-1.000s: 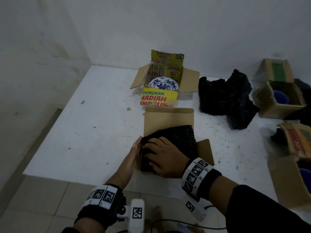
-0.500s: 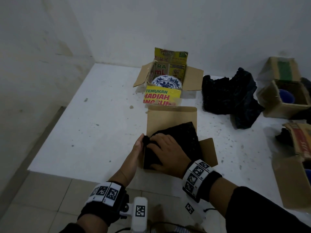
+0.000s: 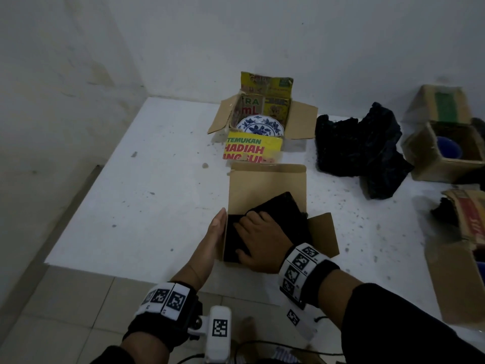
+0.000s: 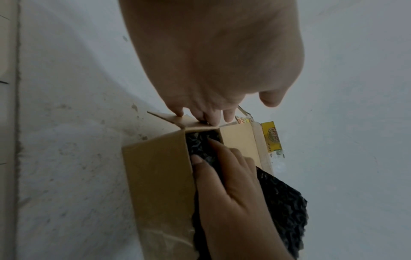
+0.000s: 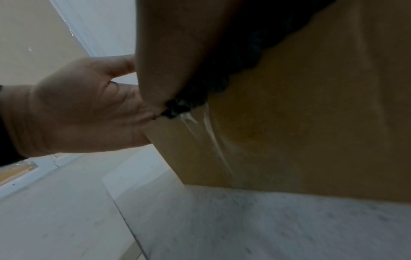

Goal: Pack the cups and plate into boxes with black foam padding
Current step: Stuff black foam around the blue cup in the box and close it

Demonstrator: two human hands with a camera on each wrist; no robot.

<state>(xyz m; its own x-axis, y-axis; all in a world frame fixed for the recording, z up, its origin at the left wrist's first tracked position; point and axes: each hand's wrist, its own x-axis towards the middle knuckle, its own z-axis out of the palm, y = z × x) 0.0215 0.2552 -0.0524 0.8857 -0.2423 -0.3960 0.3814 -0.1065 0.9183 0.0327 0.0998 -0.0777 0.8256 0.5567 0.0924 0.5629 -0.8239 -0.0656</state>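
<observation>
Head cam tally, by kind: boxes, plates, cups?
Cardboard boxes: 4
Plates: 1
Blue cups: 2, the second only a sliver at the frame edge
Total: 7

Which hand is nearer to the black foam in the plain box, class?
The right hand. It presses down on the black foam inside the plain box. The left hand lies flat against that box's outer left wall, separated from the foam.
</observation>
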